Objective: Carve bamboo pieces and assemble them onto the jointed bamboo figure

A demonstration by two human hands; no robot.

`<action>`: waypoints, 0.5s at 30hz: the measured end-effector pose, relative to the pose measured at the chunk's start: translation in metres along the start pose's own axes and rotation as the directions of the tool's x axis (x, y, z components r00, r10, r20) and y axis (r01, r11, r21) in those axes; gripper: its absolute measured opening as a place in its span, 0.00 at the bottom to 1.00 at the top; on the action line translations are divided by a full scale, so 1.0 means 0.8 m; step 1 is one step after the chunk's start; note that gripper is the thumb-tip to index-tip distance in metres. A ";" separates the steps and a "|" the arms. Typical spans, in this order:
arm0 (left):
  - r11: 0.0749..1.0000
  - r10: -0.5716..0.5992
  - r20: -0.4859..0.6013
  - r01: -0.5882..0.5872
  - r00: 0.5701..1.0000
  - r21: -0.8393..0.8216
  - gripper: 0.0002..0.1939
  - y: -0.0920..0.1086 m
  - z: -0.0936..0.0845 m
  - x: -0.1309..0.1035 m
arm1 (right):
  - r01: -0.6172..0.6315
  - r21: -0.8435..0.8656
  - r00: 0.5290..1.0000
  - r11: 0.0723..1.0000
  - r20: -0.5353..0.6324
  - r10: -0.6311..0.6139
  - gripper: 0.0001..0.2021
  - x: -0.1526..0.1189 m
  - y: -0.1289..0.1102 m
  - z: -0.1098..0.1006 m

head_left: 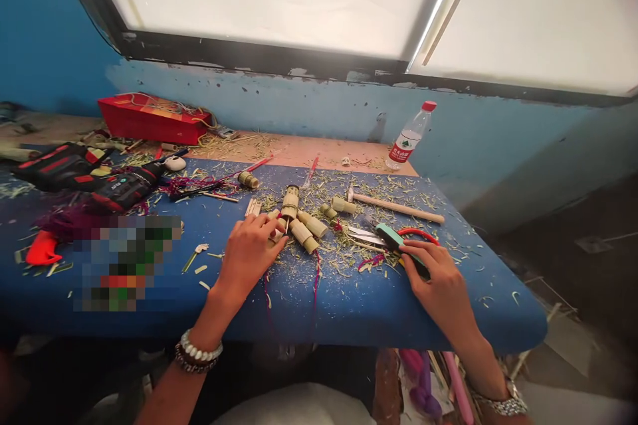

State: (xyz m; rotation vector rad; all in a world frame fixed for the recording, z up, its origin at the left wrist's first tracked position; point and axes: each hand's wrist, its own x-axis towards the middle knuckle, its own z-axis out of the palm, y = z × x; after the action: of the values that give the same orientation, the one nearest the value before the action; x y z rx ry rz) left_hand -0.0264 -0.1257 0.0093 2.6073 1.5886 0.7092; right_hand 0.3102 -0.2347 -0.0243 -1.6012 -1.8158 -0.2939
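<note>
My left hand [252,246] is closed at a small figure of bamboo pieces, thumb and fingertips on its lower part. The figure's upright bamboo cylinder [290,201] has dark marks near its top. Shorter bamboo segments [303,236] lie around it, and purple strings [316,272] hang down towards the table's front edge. My fingers partly hide the near segments. On the right, my right hand [438,272] has its fingers round a teal-and-black handled tool [390,236]; its exact kind is unclear. Scissors with red handles [421,232] lie just beside and under it.
A hammer [399,206] lies behind the right hand, with loose bamboo pieces [343,205] near its head. A water bottle [411,136] stands at the back. Power drills [129,187], a red box [154,118] and purple thread are to the left. Shavings cover the blue table [359,319].
</note>
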 end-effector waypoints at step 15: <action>0.990 0.024 -0.114 -0.039 0.993 -0.132 0.07 -0.004 -0.022 -0.016 | 0.001 -0.034 1.000 0.999 0.007 -0.001 0.07 -0.009 0.004 0.011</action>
State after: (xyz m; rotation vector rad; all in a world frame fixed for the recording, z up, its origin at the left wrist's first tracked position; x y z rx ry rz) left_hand -0.0404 -0.1388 0.0200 2.5429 1.4714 0.9457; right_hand 0.3102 -0.2348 -0.0363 -1.6268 -1.8261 -0.3221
